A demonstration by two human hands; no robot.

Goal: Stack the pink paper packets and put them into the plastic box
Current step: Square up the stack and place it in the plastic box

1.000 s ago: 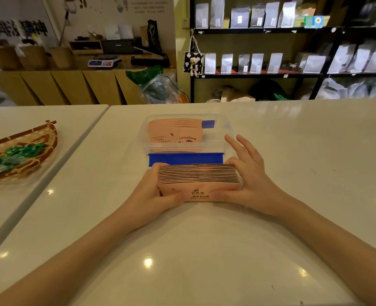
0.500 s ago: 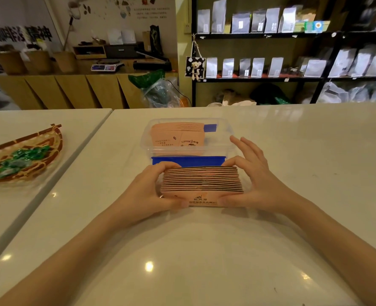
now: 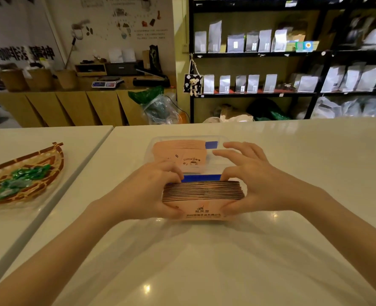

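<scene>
White desk [image 3: 204, 261]: left hand [image 3: 143, 191] and right hand [image 3: 259, 184], fingers clamped on the squared pink stack [image 3: 202, 191]; next, a level carry into the plastic box [image 3: 223, 155] (already part-filled).

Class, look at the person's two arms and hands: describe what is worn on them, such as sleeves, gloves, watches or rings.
Nothing is worn that shows. The left hand and right hand are bare, with no gloves, rings or watch visible. Both forearms are bare to the picture's edge; no sleeve shows.

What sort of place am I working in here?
Likely a coffee shop or packing room: shelves of sealed pouches, a scale on the counter, and "COFFEE" on the packets.
</scene>
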